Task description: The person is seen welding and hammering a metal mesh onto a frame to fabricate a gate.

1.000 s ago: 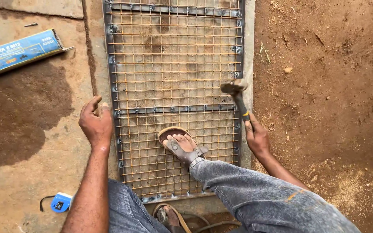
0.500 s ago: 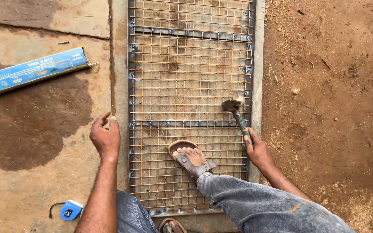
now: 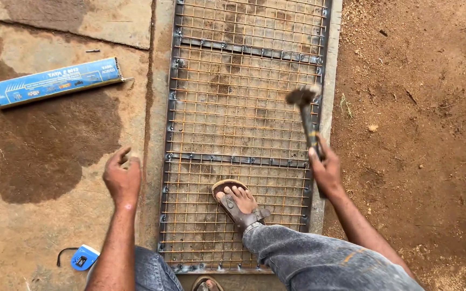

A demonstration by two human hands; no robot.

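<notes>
A rusty wire mesh panel in a steel frame (image 3: pixel 172 108) lies flat on the ground. My right hand (image 3: pixel 324 171) grips the handle of a hammer (image 3: pixel 304 110), whose head hangs over the mesh near the frame's right edge. My left hand (image 3: pixel 122 180) hovers over the concrete just left of the frame, fingers loosely curled, holding nothing. My sandalled right foot (image 3: pixel 238 203) stands on the mesh below a cross bar.
A long blue cardboard box (image 3: pixel 52 82) lies on the wet-stained concrete slab (image 3: pixel 44 156) at the left. A blue tape measure (image 3: pixel 83 257) sits near my left knee. Bare brown soil (image 3: pixel 422 134) runs along the right of the frame.
The hammer head has swung a little along the frame's right edge. My left hand has opened somewhat and stays beside the frame. The camera view has shifted left.
</notes>
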